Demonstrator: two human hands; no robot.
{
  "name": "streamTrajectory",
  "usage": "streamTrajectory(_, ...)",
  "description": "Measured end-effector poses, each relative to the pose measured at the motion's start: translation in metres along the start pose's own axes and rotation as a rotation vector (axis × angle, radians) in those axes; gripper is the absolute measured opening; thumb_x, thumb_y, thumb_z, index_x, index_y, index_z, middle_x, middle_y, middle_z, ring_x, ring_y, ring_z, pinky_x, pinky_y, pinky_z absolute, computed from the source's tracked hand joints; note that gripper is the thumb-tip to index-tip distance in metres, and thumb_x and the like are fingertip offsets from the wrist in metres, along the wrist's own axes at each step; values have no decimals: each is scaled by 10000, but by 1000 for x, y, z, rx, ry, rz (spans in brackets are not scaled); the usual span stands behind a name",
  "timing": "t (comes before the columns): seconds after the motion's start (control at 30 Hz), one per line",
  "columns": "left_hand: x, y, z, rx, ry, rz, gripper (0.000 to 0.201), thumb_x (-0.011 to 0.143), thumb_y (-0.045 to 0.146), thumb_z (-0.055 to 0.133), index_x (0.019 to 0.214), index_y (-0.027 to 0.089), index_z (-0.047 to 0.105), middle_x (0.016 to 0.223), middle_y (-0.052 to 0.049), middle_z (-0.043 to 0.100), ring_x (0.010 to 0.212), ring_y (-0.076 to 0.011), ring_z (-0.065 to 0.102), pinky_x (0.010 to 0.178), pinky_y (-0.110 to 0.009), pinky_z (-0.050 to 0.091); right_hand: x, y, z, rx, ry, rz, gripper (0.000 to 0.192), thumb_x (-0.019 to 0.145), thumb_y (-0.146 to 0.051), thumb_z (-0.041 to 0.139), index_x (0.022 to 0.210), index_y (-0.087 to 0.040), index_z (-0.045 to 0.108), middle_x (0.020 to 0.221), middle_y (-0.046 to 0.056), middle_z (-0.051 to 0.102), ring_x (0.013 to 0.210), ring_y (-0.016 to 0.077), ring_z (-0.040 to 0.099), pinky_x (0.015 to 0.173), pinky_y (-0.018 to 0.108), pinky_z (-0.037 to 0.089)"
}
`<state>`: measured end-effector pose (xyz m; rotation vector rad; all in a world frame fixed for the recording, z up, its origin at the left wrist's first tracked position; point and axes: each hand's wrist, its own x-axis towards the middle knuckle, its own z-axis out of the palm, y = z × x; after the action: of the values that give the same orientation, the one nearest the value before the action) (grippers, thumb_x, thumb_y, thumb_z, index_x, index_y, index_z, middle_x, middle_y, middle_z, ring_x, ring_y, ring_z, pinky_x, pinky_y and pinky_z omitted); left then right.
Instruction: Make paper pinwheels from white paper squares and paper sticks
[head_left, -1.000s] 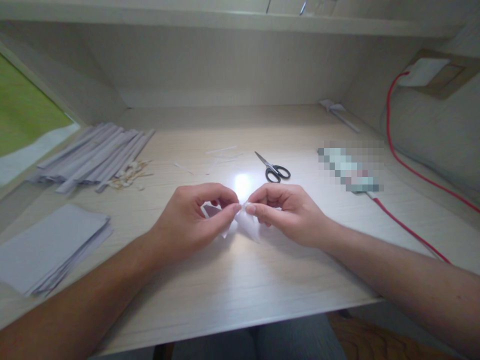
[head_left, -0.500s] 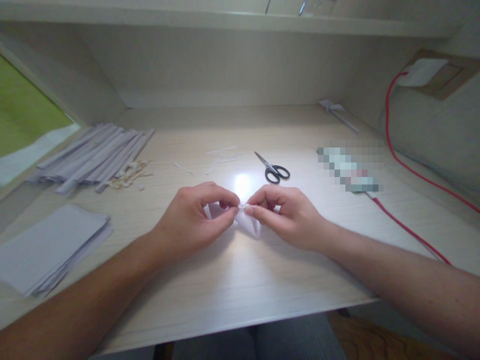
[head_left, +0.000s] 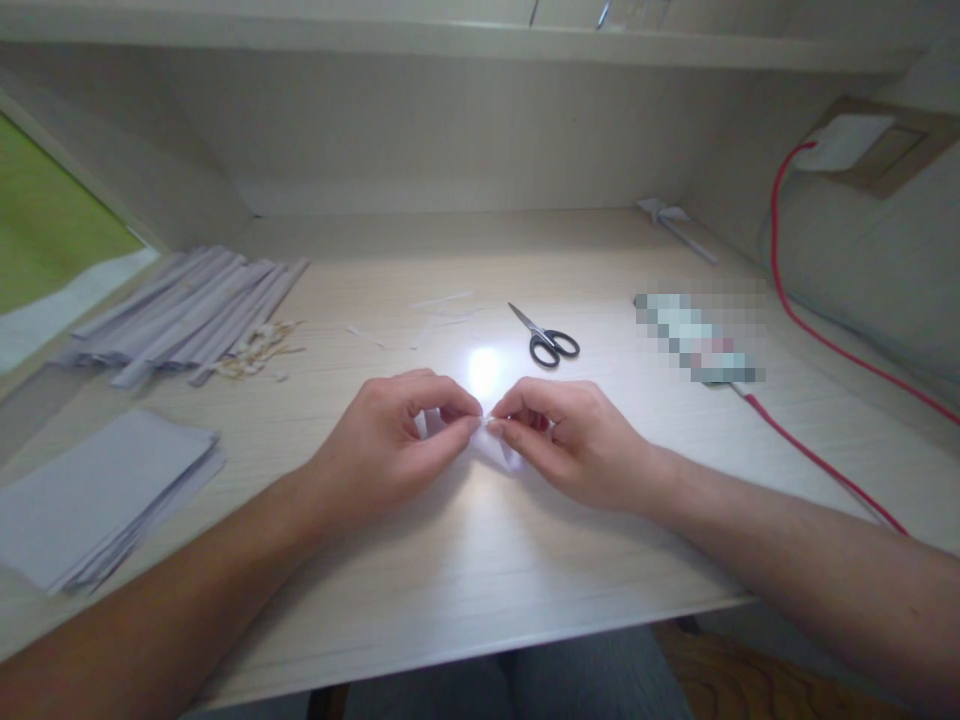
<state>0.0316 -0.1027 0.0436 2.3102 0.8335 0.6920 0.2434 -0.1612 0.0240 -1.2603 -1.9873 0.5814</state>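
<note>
Both hands, left hand [head_left: 390,440] and right hand [head_left: 574,440], pinch one small folded paper [head_left: 501,452] between their fingertips; it lies crosswise between them, equally near both, just above the surface [head_left: 480,560].

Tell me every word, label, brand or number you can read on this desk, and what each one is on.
None can be read.
The long item right of the scissors is pixelated, so any print on it is lost.
The paper stack, the folded strips and the small paper piece pinched between the left hand and right hand show no print.
</note>
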Motion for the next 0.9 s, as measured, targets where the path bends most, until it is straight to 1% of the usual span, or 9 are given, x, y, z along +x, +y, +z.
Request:
streamTrajectory(0.13,0,1,1,3,-7,-29,119,871,152,653,844,196,760,792,8,724,741,-132,647,696,-258,460,0,0,0,-78,-13,-32,151,950,-225,594,898,-133,701,735,35,676,654,134,581,618,272,385)
streamTrajectory(0.27,0,1,2,-9,-6,-41,118,877,163,651,853,202,760,798,11,727,746,-133,651,684,-255,460,0,0,1,-82,-15,-24,151,950,-228,591,898,-136,700,751,39,690,665,138,594,631,274,393)
streamTrajectory(0.47,-1,-2,4,-27,9,-60,101,896,206,661,878,207,760,818,13,736,763,-134,661,700,-258,468,2,0,1,70,-18,64,148,950,-232,612,879,-144,708,715,10,659,634,118,553,608,259,386)
streamTrajectory(0.67,-2,-1,2,-53,52,-50,102,900,218,669,918,209,769,871,7,757,806,-139,682,740,-265,486,4,1,3,275,-5,199,218,963,-321,620,876,-141,705,702,6,632,633,120,536,582,258,383)
streamTrajectory(0.9,-1,-4,3,-23,106,26,122,885,161,661,941,205,760,904,-2,749,833,-141,677,768,-275,497,4,1,2,338,5,198,216,962,-327,628,885,-140,703,707,0,627,627,111,525,584,255,393)
